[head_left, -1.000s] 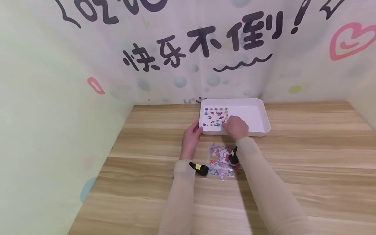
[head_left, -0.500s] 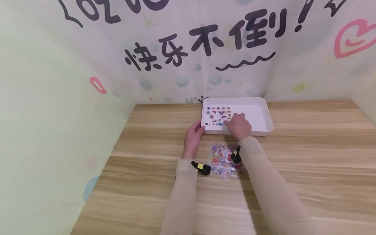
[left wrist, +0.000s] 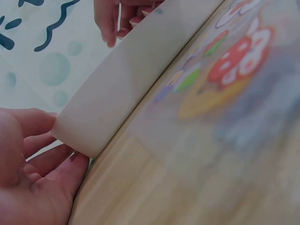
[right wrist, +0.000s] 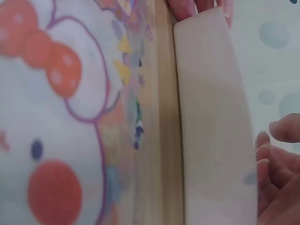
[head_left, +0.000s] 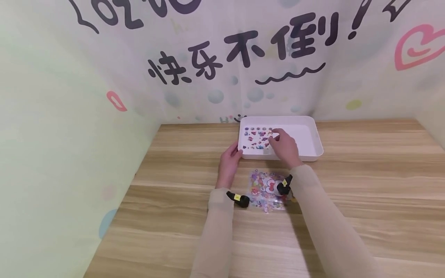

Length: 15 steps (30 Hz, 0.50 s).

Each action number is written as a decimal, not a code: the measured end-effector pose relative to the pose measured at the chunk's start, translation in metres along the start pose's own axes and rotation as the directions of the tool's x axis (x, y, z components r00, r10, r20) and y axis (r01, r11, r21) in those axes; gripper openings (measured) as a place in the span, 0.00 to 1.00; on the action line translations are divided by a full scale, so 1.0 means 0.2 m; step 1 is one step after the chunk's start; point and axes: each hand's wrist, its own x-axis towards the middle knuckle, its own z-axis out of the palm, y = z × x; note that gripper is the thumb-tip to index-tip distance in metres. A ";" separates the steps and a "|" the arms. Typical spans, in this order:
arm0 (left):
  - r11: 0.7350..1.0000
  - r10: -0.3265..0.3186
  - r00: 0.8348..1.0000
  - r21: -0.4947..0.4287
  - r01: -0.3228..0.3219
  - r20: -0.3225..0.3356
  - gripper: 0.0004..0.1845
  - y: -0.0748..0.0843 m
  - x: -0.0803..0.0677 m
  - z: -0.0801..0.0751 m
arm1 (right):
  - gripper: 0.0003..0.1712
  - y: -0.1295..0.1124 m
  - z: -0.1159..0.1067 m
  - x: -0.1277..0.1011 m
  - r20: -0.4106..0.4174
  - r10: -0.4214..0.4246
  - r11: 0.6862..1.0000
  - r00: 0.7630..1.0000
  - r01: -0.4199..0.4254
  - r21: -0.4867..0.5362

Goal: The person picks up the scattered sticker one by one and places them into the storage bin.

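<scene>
Two hands at work on one white tray (head_left: 314, 143). Left hand (head_left: 229, 162) cupped against the tray's near left corner, fingers curled round that corner and steadying it, as seen close up from the left wrist (left wrist: 33, 159). Right hand (head_left: 283, 144) reaching over the near wall into the tray, fingertips (head_left: 274, 136) lowered onto the right edge of the stickers (head_left: 258, 138); cannot tell whether pinching a sticker or merely pressing one flat, fingers looking loosely bent from the right wrist (right wrist: 276, 159).

Stuck in rows on the tray's left half, a good many small colourful stickers; right half of the floor bare white. Just in front of the tray, between the two forearms, a sticker sheet (head_left: 265, 189) lying flat on the wooden table (head_left: 365, 185), a bow-wearing cartoon figure still printed on it.

Judged from this: well under way, roughly half the tray floor covered, more stickers seemingly left on the sheet.
</scene>
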 end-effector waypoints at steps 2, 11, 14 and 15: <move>1.000 -0.006 1.000 0.002 0.006 0.000 0.22 0.00 0.00 0.00 | 0.25 -0.01 -0.02 -0.02 -0.008 -0.012 1.000 1.000 0.013 0.015; 0.999 -0.028 1.000 0.018 0.028 0.004 0.22 0.00 -0.01 0.01 | 0.19 0.00 -0.12 -0.08 -0.011 -0.055 0.998 0.998 0.055 0.033; 1.000 -0.020 1.000 0.019 0.020 -0.002 0.22 0.00 -0.01 0.00 | 0.19 0.00 -0.14 -0.11 0.007 -0.063 0.996 0.998 0.062 0.059; 1.000 -0.013 1.000 0.019 0.013 -0.005 0.22 0.00 -0.01 0.00 | 0.18 0.00 -0.15 -0.12 0.016 -0.068 0.995 0.998 0.067 0.067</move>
